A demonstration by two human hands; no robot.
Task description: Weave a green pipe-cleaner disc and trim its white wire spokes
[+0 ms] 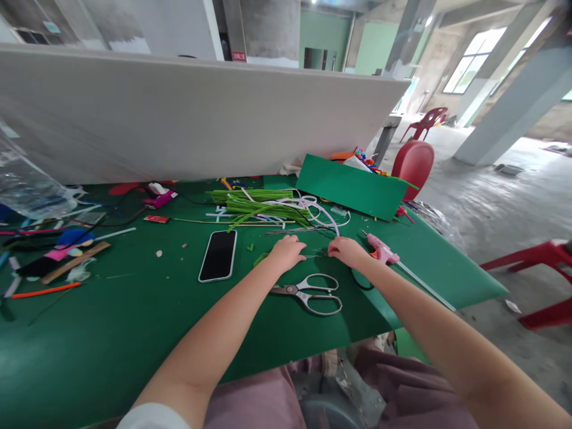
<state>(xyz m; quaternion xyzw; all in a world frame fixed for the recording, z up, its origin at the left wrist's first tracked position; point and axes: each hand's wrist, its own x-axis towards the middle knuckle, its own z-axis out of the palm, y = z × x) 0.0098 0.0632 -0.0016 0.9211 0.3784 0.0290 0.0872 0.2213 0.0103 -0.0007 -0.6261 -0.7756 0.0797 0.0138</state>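
Just above the scissors [308, 291] on the green table, my left hand [286, 252] is bent over the surface, thumb and fingers apart at the tips, beside some thin wires [315, 256]. A small green piece [260, 259] lies partly behind that hand. My right hand [346, 250] has its fingers curled together near the right ends of the wires and below a pale lilac strip [333, 220]; what it holds, if anything, is too small to make out. Bundled green pipe cleaners [263, 205] lie beyond both hands.
A phone [217, 256] lies left of my hands. To the right is a pink glue gun [382, 249] with a long glue stick. A green board [351, 186] leans at the back, below a white partition [201, 119]. Craft scraps and a wooden strip [75, 263] are at far left.
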